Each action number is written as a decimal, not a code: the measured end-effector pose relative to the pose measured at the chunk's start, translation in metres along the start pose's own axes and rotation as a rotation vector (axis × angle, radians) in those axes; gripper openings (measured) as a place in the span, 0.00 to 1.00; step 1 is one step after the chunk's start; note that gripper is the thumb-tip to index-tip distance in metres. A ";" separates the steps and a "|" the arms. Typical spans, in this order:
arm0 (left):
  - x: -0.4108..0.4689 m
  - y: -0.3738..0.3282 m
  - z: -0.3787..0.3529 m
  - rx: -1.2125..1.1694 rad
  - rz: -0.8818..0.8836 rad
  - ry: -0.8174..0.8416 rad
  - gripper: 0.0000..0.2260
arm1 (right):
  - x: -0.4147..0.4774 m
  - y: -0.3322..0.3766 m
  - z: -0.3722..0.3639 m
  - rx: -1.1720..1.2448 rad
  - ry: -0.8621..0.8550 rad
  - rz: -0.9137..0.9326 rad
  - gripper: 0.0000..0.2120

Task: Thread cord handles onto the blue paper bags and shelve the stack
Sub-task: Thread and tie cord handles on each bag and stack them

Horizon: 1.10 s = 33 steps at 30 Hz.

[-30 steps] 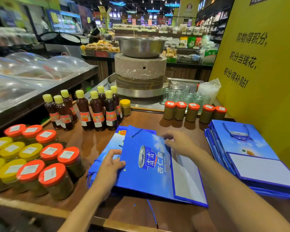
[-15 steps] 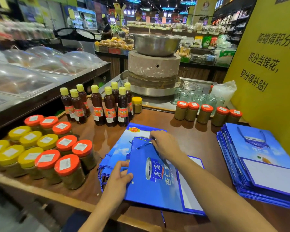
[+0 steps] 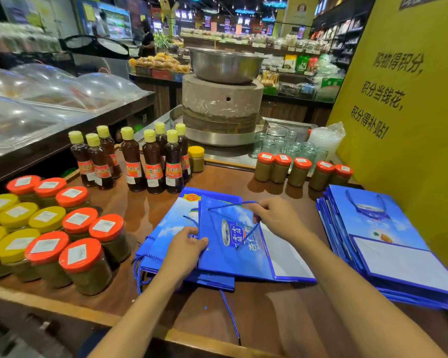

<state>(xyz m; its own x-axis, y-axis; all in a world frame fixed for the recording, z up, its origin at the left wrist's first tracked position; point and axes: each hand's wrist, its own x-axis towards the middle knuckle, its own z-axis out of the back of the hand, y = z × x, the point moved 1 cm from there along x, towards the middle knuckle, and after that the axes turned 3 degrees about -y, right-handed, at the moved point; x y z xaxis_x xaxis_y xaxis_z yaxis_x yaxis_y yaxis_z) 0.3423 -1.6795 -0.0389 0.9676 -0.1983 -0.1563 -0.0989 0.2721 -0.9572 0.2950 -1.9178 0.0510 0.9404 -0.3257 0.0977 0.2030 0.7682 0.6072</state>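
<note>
A flat blue paper bag (image 3: 225, 257) lies on top of a small pile of blue bags (image 3: 166, 228) in the middle of the wooden counter (image 3: 269, 306). My left hand (image 3: 186, 246) holds the top bag's left edge, thumb on top. My right hand (image 3: 274, 218) pinches a blue cord handle (image 3: 230, 204) that loops across the bag's top end. A second loose blue cord (image 3: 230, 316) trails toward the counter's front edge. A taller stack of blue bags (image 3: 388, 244) lies to the right.
Jars with orange and yellow lids (image 3: 62, 236) crowd the counter's left. Dark sauce bottles (image 3: 150, 161) and orange-capped jars (image 3: 300, 171) line the back. Behind them stand a stone mill (image 3: 221, 104), a steel bowl (image 3: 225, 64) and empty glasses (image 3: 290, 146). A yellow sign (image 3: 409, 99) walls off the right.
My right hand has drawn the cord out from the bag's top end into a loop. My left hand slid further onto the bag's left edge. The view shifted left.
</note>
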 end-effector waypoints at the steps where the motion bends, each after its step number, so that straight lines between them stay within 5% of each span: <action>1: 0.008 0.000 -0.003 0.069 -0.030 0.004 0.05 | -0.005 -0.009 -0.004 0.146 0.026 -0.064 0.23; 5: 0.043 0.005 -0.004 0.425 -0.161 0.037 0.05 | -0.023 -0.031 -0.030 0.602 0.128 -0.201 0.14; 10: 0.085 0.009 -0.004 0.449 -0.068 0.163 0.05 | -0.016 -0.039 -0.069 0.749 0.110 -0.227 0.16; 12: 0.089 0.003 -0.007 0.415 0.000 0.273 0.09 | -0.011 -0.042 -0.086 0.853 0.196 -0.268 0.07; 14: 0.100 -0.002 -0.006 0.407 0.047 0.369 0.09 | 0.001 -0.046 -0.097 0.945 0.277 -0.305 0.09; 20: 0.113 0.022 -0.010 0.438 -0.026 0.328 0.11 | 0.017 -0.062 -0.121 0.980 0.082 -0.259 0.10; 25: 0.104 0.019 -0.013 0.555 -0.154 0.215 0.11 | 0.015 -0.063 -0.131 0.957 0.108 -0.181 0.04; 33: 0.088 0.003 -0.008 0.335 -0.106 0.293 0.07 | 0.007 -0.062 -0.136 0.893 0.073 -0.072 0.01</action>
<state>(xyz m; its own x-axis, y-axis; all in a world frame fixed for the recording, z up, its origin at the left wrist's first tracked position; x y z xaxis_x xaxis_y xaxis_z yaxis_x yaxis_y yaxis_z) 0.4253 -1.7036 -0.0572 0.8571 -0.4862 -0.1704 0.1243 0.5161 -0.8474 0.3261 -1.8928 -0.0927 0.9547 -0.2975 0.0044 0.0026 0.0233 0.9997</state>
